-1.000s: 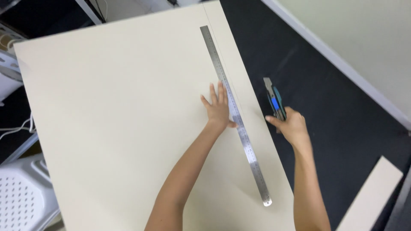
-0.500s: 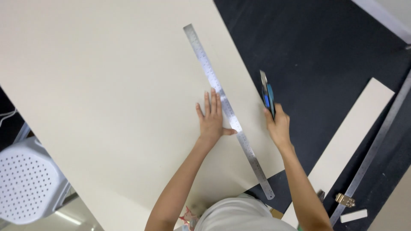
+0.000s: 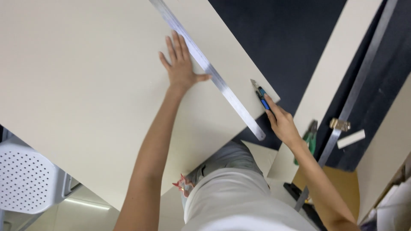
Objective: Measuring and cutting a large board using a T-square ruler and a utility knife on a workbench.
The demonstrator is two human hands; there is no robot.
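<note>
A large cream board (image 3: pixel 85 81) fills the left and middle of the head view. A long steel ruler (image 3: pixel 214 77) lies diagonally across its right side. My left hand (image 3: pixel 180 64) rests flat on the board with fingers spread, its thumb touching the ruler. My right hand (image 3: pixel 282 122) grips a blue and black utility knife (image 3: pixel 261 96), blade extended and resting on the board just right of the ruler, near the board's corner.
A narrow cream strip (image 3: pixel 329 81) and a long metal bar (image 3: pixel 359 81) lie on the dark floor (image 3: pixel 274 34) to the right. Green-handled pliers (image 3: pixel 309 139), a small brass fitting (image 3: pixel 340 125) and a white offcut (image 3: pixel 351 139) sit nearby. A white perforated stool (image 3: pixel 25 179) stands at lower left.
The view has swung down and to the right, so the board and ruler sit higher in frame. My hands stay on the ruler and knife, and the knife now lies lower along the ruler, near the board's corner.
</note>
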